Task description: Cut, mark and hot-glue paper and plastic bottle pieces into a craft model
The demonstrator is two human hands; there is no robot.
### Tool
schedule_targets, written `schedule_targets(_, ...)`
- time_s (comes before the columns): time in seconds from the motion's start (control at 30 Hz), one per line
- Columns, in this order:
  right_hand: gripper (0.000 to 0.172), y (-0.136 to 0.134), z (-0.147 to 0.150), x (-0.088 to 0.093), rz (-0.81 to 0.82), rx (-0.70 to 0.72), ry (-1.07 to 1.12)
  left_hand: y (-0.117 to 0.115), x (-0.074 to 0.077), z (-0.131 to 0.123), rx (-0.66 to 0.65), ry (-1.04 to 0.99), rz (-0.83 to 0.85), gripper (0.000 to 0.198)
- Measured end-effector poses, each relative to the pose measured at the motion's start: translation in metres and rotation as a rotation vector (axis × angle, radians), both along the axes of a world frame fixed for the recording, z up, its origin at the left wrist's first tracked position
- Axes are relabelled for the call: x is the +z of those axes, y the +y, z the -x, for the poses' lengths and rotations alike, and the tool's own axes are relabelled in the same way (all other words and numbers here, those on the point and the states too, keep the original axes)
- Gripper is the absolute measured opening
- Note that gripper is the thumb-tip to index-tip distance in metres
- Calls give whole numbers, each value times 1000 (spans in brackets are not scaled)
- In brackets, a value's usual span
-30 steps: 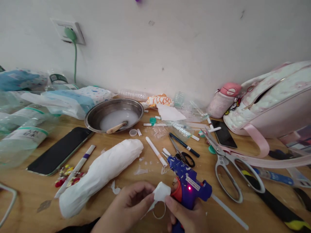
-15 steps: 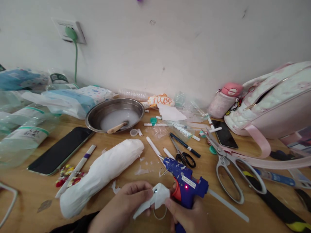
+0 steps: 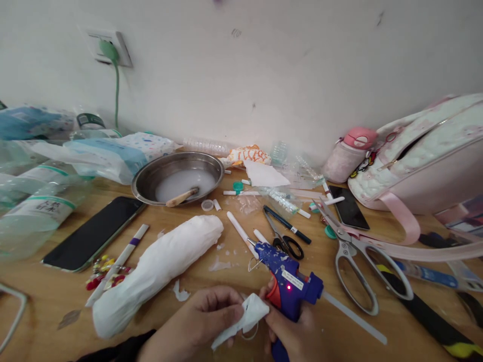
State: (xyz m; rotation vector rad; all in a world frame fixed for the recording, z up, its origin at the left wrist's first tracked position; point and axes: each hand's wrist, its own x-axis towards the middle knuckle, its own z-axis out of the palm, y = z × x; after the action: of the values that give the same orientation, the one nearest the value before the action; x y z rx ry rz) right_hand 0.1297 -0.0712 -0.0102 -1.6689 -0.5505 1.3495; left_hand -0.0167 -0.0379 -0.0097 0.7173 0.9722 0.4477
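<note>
My left hand (image 3: pixel 204 319) pinches a small folded piece of white tissue (image 3: pixel 247 317) between thumb and fingers. A thin, pale loop (image 3: pixel 252 334) shows below the tissue; its other end is hidden. Wrapped around the handle of a blue hot glue gun (image 3: pixel 281 271), my right hand (image 3: pixel 292 329) also has its thumb at the tissue's right edge. The gun's red light is on, its nozzle points up and left, and a clear glue stick (image 3: pixel 354 317) juts from its back. Left of my hands lies a long white-wrapped bundle (image 3: pixel 160 274).
Behind the bundle stands a metal bowl (image 3: pixel 177 183) of cloudy liquid with a wooden-handled brush (image 3: pixel 182 197). Black-handled scissors (image 3: pixel 285 239) and larger metal scissors (image 3: pixel 352 251) lie beyond and right of the gun. A phone (image 3: pixel 94 234) and plastic bottles (image 3: pixel 41 201) are at left, a backpack (image 3: pixel 422 151) at right.
The white tissue has turned in my fingers, and its folded end has shifted slightly right and down. The glue gun has barely moved.
</note>
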Motion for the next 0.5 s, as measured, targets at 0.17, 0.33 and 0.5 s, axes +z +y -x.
schedule_targets(0.17, 34, -4, -6, -5, -8, 30, 22, 6, 5, -1, 20, 45, -45, 33)
schedule_targets(0.33, 46, -9, -8, -7, -20, 61, 68, 7, 4, -2, 19, 80, -113, 36)
schedule_targets(0.5, 51, -8, -3, -4, -25, 44, 16, 6, 6, -2, 10, 60, -122, 37)
